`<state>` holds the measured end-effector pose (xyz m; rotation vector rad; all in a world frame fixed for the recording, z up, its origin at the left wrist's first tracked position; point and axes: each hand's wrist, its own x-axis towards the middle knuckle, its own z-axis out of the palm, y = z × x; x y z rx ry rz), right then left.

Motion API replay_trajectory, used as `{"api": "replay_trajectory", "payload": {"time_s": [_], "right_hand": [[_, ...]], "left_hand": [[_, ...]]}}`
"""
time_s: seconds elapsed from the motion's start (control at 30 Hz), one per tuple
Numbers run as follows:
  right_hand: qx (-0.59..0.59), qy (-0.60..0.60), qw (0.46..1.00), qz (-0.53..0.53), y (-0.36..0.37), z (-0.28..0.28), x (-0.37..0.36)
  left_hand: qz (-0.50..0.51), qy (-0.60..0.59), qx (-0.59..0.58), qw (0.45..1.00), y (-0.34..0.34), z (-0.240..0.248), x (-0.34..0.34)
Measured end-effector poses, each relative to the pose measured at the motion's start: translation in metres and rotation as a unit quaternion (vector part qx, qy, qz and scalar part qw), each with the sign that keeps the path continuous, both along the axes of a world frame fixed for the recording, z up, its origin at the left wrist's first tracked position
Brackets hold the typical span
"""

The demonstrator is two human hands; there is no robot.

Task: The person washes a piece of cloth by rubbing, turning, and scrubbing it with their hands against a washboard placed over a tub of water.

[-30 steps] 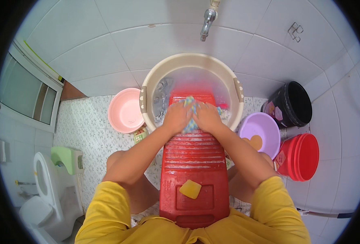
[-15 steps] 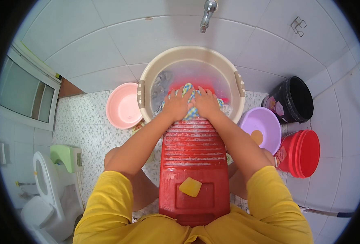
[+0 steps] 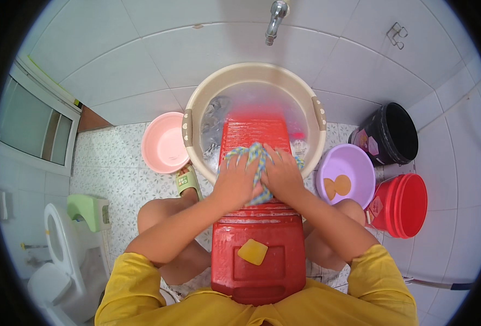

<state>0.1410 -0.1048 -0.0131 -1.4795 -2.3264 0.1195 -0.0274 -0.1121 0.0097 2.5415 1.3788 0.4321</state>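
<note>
A red ribbed washboard (image 3: 227, 237) slopes away from my lap, its far end resting in a large cream tub (image 3: 254, 69) of cloudy water. Bunched on its ribs is a wet blue, yellow and white checked cloth (image 3: 260, 198). My left hand (image 3: 235, 182) and my right hand (image 3: 281, 173) lie side by side over it, fingers bent around the fabric and pressing it down. On the flat near part of the board sits a yellow bar of soap (image 3: 253, 251). Grey cloth (image 3: 216, 117) soaks at the tub's left side.
Left of the tub stands a pink basin (image 3: 164, 144). To the right are a purple basin (image 3: 360, 163) with orange round pieces, a black bucket (image 3: 379, 133) and a red bucket (image 3: 395, 206). Above hangs a metal tap (image 3: 275, 23). A toilet (image 3: 69, 255) and green stool (image 3: 88, 212) stand left.
Both hands have drawn the cloth down the washboard toward me, baring its far ribs. My elbows have spread outward. The soap stays in place.
</note>
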Motion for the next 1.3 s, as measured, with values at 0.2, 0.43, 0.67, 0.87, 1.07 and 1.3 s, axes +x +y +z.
{"api": "replay_trajectory", "payload": {"time_s": [0.2,0.43,0.67,0.87,1.07,1.3], "right_hand": [[-0.048,-0.055,0.994,-0.076,0.096,-0.023,-0.012],[-0.009,0.027,0.999,0.017,0.015,0.002,-0.005],[0.006,-0.017,1.000,0.020,-0.017,0.007,0.003],[-0.008,-0.066,0.995,-0.074,0.076,-0.031,-0.009],[-0.178,-0.044,0.979,-0.091,0.093,-0.020,-0.008],[-0.025,0.008,0.999,0.037,-0.031,0.023,0.010]], "left_hand": [[0.065,0.011,-0.027,0.997,0.101,-0.035,0.009],[-0.040,-0.054,-0.078,0.995,0.031,-0.009,-0.017],[-0.018,-0.006,0.033,0.999,-0.009,0.005,-0.003],[0.064,0.031,0.006,0.997,0.084,-0.042,0.008],[0.061,-0.009,-0.057,0.996,0.095,-0.039,0.006],[-0.065,-0.020,-0.037,0.997,-0.019,0.019,-0.015]]}}
